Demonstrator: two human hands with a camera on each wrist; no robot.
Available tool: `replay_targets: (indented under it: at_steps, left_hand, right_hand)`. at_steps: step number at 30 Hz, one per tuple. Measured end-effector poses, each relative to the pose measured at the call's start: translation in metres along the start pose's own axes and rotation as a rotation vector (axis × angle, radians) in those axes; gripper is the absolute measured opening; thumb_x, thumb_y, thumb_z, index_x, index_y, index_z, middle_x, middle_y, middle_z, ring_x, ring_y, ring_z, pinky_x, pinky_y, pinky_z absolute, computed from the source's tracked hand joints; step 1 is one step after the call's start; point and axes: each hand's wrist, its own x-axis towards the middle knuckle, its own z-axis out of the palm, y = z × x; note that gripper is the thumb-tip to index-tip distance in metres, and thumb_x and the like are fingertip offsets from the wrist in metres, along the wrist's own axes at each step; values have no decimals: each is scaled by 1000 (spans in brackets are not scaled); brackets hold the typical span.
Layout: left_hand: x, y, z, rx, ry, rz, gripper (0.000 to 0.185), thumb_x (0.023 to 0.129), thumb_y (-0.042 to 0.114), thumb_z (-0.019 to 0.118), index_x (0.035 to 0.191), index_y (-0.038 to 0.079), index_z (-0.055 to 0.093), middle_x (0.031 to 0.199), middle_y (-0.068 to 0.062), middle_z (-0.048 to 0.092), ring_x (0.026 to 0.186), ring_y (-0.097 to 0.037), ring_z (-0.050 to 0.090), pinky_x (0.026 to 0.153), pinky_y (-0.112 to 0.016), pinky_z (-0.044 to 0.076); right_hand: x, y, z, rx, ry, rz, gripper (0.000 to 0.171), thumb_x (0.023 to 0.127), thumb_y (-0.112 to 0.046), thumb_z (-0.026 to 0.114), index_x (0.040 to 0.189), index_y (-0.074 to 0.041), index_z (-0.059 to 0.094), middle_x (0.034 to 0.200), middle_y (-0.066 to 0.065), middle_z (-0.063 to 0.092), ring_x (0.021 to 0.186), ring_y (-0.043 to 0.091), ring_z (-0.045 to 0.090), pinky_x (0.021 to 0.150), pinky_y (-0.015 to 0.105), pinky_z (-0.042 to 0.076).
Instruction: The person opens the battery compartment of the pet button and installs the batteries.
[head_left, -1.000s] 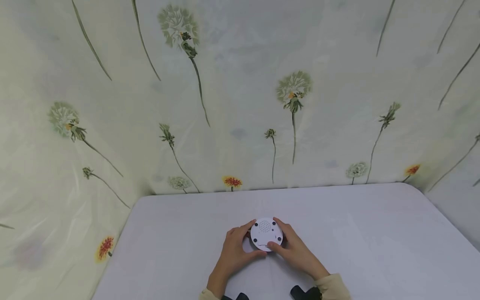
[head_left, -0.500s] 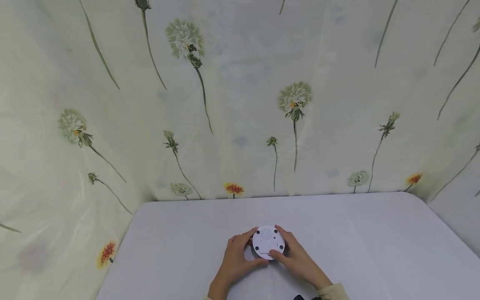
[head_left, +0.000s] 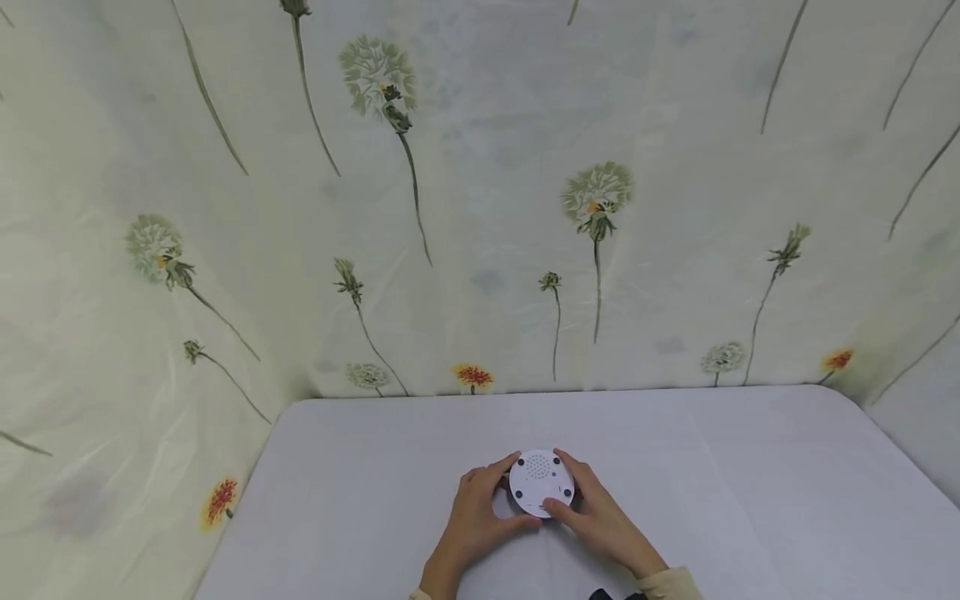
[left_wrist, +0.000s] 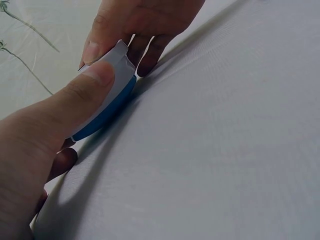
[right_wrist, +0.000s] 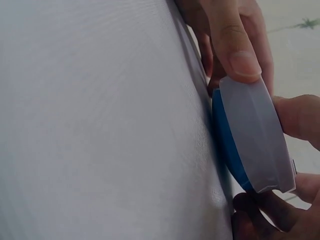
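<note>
Head view: both hands clamp a round white plastic device with a blue underside (head_left: 541, 482) near the front of the pale cloth-covered surface (head_left: 750, 483), left hand (head_left: 474, 523) and right hand (head_left: 600, 521) each gripping a side. Left wrist view: left thumb (left_wrist: 75, 100) presses the device's white face, tilted off the surface. Right wrist view: fingertips (right_wrist: 240, 55) pinch only the rim, so it could slip and drop.

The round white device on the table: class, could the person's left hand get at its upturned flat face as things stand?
Probably yes. The left hand already grips the round white device at its rim, and only the right hand's thumb covers the face's near edge.
</note>
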Motion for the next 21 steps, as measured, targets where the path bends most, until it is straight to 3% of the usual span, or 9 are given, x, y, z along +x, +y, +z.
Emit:
replay_targets:
  at_steps: [9,17,21]
  left_hand:
    - [0,-1,-1,8,5,11,88,66,66,70,141,30,41,117,16,61,92,1,53,98,-44,36]
    - [1,-2,-1,-24,-2,-7,88,66,68,68,141,33,40,112,17,61,92,0,54,99,-43,35]
    - [1,-2,-2,-46,-10,-31,87,66,68,67,141,33,41,114,17,61,92,-1,54,100,-42,35]
  right_hand:
    - [3,12,0,-34,12,-51,79,85,-49,64,149,-20,28,145,7,41,133,23,40,109,51,32]
    - [1,24,-10,-44,-62,-118,85,79,-51,69,149,-36,23,150,-2,36,118,10,48,98,34,43]
    - [2,25,-12,-47,-58,-177,83,79,-51,70,148,-34,27,148,-3,39,117,6,49,95,29,44]
